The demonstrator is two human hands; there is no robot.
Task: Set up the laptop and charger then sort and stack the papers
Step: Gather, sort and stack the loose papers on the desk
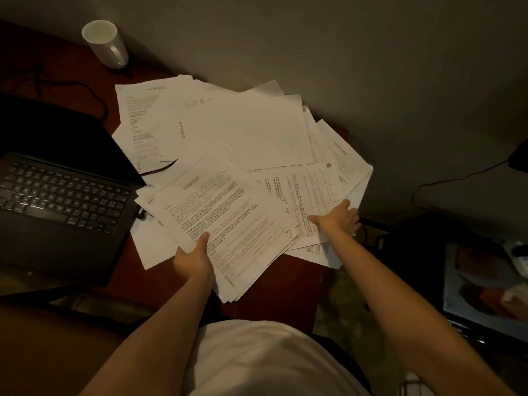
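A loose heap of white printed papers covers the right half of the dark red table. My left hand grips a tilted stack of printed sheets at its near-left edge, thumb on top. My right hand lies on another printed sheet at the heap's right side, thumb spread on the page and fingers at its edge. An open black laptop sits at the left, screen dark. A dark cable runs behind it; the charger itself is not clearly visible.
A white mug stands at the table's back left by the wall. To the right, off the table, lie a dark cord and a dark unit with a picture on it. My white shirt fills the bottom centre.
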